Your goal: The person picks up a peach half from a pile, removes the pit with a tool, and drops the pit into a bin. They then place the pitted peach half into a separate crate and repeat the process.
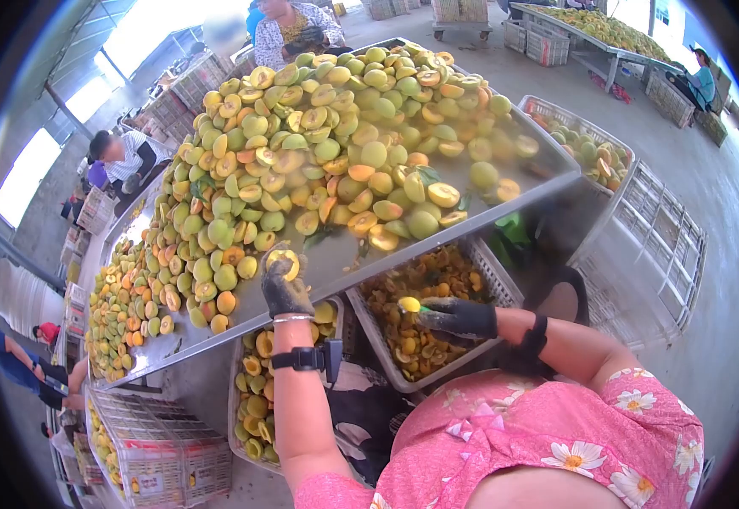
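Observation:
My left hand [286, 288], in a dark glove, pinches a peach half [282, 265] with yellow flesh, cut side showing, just over the near edge of the metal table [335, 270]. My gloved right hand [459, 319] is closed around a small tool with a rounded yellow end [409, 304]; its working part is hidden or too small to tell. Beneath the right hand stands a crate [497, 284] filled with brownish-yellow fruit scraps. A large heap of green and orange peach halves [302, 144] covers much of the table.
Below my left forearm sits a crate of pitted halves [255, 399]. More crates stand at the lower left [166, 458] and beyond the table's right corner [586, 144]. An upended white crate [641, 254] is at right. Several people work around the tables.

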Demonstrator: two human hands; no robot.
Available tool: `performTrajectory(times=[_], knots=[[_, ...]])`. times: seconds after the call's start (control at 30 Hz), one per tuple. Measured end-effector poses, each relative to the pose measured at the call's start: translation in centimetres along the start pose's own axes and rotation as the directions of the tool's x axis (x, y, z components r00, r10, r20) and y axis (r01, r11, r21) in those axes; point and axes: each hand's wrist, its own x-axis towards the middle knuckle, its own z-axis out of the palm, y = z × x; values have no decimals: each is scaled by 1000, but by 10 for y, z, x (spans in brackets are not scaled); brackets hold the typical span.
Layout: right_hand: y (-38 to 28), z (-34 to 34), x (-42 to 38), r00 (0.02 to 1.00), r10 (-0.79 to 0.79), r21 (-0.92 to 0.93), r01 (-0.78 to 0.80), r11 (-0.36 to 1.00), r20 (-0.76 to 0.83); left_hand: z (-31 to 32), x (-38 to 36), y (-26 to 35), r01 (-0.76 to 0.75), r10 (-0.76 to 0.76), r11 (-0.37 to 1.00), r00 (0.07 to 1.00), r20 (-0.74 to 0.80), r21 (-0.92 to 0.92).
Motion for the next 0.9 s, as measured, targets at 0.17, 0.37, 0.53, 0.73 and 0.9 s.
performTrajectory(times=[0.17,0.37,0.53,0.73,0.9], knots=[[-18,18,15,950,-296,-341,245,907,-105,41,-72,11,173,-137,860,985,108,-480],[-15,32,23,789,-600,-543,449,709,-131,72,-125,-6,250,-207,838,968,141,-484],[-20,37,12,815,-561,-529,415,740,-144,100,-152,-5,275,-202,882,955,218,-383],[-17,43,6,795,-575,-511,417,751,-196,107,-162,-14,266,-190,883,956,224,-386],[-8,45,9,759,-633,-572,456,682,-149,118,-173,-12,118,-129,948,992,-18,-296]])
